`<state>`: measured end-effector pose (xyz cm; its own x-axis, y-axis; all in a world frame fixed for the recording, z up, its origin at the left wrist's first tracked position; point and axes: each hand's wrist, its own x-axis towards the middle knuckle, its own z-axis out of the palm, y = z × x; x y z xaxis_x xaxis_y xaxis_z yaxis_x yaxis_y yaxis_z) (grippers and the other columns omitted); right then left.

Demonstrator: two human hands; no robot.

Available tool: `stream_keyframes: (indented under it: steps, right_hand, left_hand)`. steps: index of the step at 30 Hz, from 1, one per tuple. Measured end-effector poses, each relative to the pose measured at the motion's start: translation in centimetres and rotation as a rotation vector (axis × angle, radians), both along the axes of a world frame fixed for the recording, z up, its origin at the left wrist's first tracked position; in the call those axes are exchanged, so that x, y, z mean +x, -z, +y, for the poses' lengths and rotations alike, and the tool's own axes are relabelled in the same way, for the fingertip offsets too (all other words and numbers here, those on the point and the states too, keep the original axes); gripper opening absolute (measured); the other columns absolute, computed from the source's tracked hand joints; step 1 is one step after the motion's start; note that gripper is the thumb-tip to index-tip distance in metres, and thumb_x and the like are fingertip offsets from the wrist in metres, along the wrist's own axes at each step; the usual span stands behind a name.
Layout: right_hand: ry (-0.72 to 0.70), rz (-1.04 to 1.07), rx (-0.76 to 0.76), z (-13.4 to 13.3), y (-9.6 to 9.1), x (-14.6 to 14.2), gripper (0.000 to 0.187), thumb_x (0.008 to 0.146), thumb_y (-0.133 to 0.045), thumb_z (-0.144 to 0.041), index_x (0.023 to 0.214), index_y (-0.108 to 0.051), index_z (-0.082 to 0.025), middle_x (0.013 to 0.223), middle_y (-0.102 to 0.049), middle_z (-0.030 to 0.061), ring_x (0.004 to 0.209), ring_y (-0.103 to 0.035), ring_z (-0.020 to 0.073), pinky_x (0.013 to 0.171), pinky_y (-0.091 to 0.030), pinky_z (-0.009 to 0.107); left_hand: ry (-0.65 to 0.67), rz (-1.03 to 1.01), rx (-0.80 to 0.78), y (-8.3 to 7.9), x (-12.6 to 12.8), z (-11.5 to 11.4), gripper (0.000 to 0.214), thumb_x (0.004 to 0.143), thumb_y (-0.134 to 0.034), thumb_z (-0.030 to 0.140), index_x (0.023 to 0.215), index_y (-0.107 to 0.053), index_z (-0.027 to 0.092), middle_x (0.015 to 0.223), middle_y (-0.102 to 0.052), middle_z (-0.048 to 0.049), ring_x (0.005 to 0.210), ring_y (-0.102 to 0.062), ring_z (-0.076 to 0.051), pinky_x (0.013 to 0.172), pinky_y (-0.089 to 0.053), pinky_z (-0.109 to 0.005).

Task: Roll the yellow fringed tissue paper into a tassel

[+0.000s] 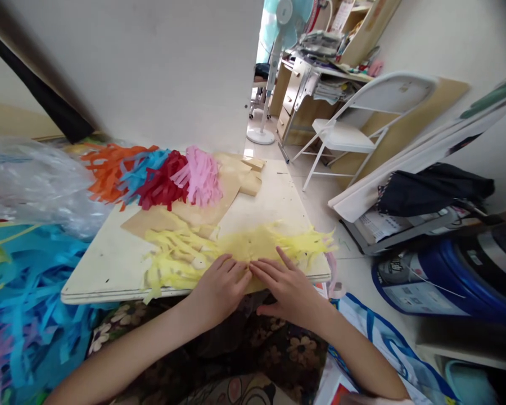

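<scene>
Both my hands rest at the near edge of a low pale board table (pixel 274 197). My left hand (pixel 219 287) lies with fingers stretched out on a strip of yellow fringed tissue paper (pixel 181 256). My right hand (pixel 284 284) lies flat beside it, fingers spread, pressing the same yellow paper where it covers a brown card piece (pixel 257 244). The fingertips of the two hands nearly touch. Farther back on the table lie bunches of orange (pixel 107 169), blue (pixel 141 169), dark red (pixel 162 183) and pink fringed paper (pixel 200 174) on brown card sheets (pixel 211 211).
A heap of blue fringed paper (pixel 34 292) and a clear plastic bag (pixel 34 180) lie at my left. A white wall panel (pixel 152 67) stands behind the table. To the right are a white folding chair (pixel 349 129), a standing fan (pixel 278 34), a cluttered desk (pixel 316 62) and blue containers (pixel 442 275).
</scene>
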<state>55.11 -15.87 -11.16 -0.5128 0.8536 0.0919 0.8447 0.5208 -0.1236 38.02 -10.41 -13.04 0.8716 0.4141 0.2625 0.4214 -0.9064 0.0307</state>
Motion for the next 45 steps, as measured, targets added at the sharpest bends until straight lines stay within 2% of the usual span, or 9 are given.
stream_keyframes:
  steps: [3, 8, 15, 19, 24, 32, 40, 43, 45]
  right_hand:
    - [0.021, 0.014, 0.007, -0.1, 0.2, -0.3, 0.03, 0.075, -0.044, -0.02, 0.104, -0.047, -0.017, 0.107, -0.055, 0.0045, 0.099, -0.047, 0.0168, 0.098, -0.018, 0.041]
    - [0.102, 0.066, -0.034, 0.6, -0.5, -0.7, 0.018, 0.077, -0.041, -0.021, 0.09, -0.054, -0.019, 0.082, -0.062, 0.0034, 0.078, -0.054, 0.0153, 0.072, -0.037, 0.03]
    - [0.206, 0.173, -0.216, 2.4, -1.9, -1.4, 0.017, 0.075, -0.042, -0.022, 0.078, -0.058, -0.018, 0.068, -0.062, 0.0025, 0.061, -0.053, 0.0113, 0.056, -0.033, 0.022]
    - [0.15, 0.244, -0.464, 4.6, -2.5, -0.7, 0.018, 0.075, -0.041, -0.023, 0.071, -0.057, -0.015, 0.055, -0.052, -0.0015, 0.05, -0.042, 0.0074, 0.048, -0.029, 0.019]
    - [0.122, 0.314, -0.67, 7.1, -2.3, 0.0, 0.018, 0.073, -0.039, -0.02, 0.075, -0.055, -0.012, 0.061, -0.05, -0.0015, 0.056, -0.041, 0.0077, 0.052, -0.033, 0.019]
    - [0.238, 0.133, -0.797, 7.7, -2.9, 2.2, 0.013, 0.061, -0.05, -0.026, 0.069, -0.053, -0.017, 0.058, -0.049, -0.0023, 0.054, -0.042, 0.0098, 0.049, -0.031, 0.022]
    - [0.289, 0.091, -0.777, 5.9, -3.0, 6.7, 0.007, 0.058, -0.05, -0.021, 0.061, -0.044, -0.018, 0.053, -0.041, -0.0044, 0.049, -0.037, 0.0075, 0.044, -0.028, 0.02]
    - [0.294, 0.129, -0.782, 4.6, -3.2, 8.3, 0.002, 0.061, -0.045, -0.018, 0.063, -0.046, -0.017, 0.058, -0.045, -0.0034, 0.052, -0.041, 0.0084, 0.046, -0.031, 0.02]
    - [0.297, 0.177, -0.818, 3.7, -3.4, 9.6, 0.008, 0.063, -0.044, -0.018, 0.069, -0.049, -0.017, 0.062, -0.051, -0.0022, 0.056, -0.046, 0.0097, 0.049, -0.034, 0.02]
  left_hand:
    - [0.009, -0.042, -0.073, -0.4, -0.3, 0.2, 0.018, 0.076, -0.037, 0.014, 0.082, -0.054, 0.015, 0.075, -0.056, -0.0059, 0.073, -0.05, -0.017, 0.069, -0.04, -0.033]
    - [0.002, -0.083, -0.282, -1.3, -0.8, 0.6, 0.026, 0.081, -0.029, 0.02, 0.077, -0.054, 0.015, 0.069, -0.055, -0.005, 0.068, -0.05, -0.015, 0.061, -0.039, -0.028]
    - [-0.095, -0.055, -0.576, -2.8, -0.7, 1.5, 0.031, 0.083, -0.024, 0.028, 0.067, -0.048, 0.015, 0.062, -0.053, -0.0013, 0.056, -0.048, -0.011, 0.053, -0.033, -0.023]
    - [-0.164, -0.024, -0.663, -3.6, -0.1, 2.4, 0.032, 0.082, -0.025, 0.03, 0.065, -0.048, 0.015, 0.061, -0.054, -0.0014, 0.056, -0.049, -0.011, 0.052, -0.031, -0.023]
    - [-0.173, 0.028, -0.681, -4.0, 0.7, 3.6, 0.031, 0.081, -0.025, 0.027, 0.064, -0.048, 0.014, 0.058, -0.052, -0.0018, 0.054, -0.047, -0.011, 0.051, -0.03, -0.023]
    - [-0.254, 0.123, -0.654, -3.9, 1.1, 5.2, 0.032, 0.079, -0.028, 0.028, 0.055, -0.046, 0.015, 0.051, -0.047, -0.0007, 0.047, -0.042, -0.01, 0.046, -0.025, -0.023]
    - [-0.326, 0.2, -0.585, -3.5, 1.4, 5.8, 0.036, 0.078, -0.029, 0.03, 0.053, -0.049, 0.014, 0.05, -0.049, -0.0026, 0.049, -0.045, -0.012, 0.048, -0.026, -0.024]
    - [-0.347, 0.247, -0.534, -3.5, 1.6, 5.6, 0.036, 0.079, -0.028, 0.03, 0.059, -0.052, 0.014, 0.056, -0.055, -0.0056, 0.053, -0.05, -0.015, 0.05, -0.03, -0.025]
    - [-0.353, 0.288, -0.471, -3.5, 1.7, 5.4, 0.036, 0.08, -0.027, 0.029, 0.063, -0.054, 0.013, 0.06, -0.057, -0.0083, 0.059, -0.053, -0.019, 0.052, -0.033, -0.027]
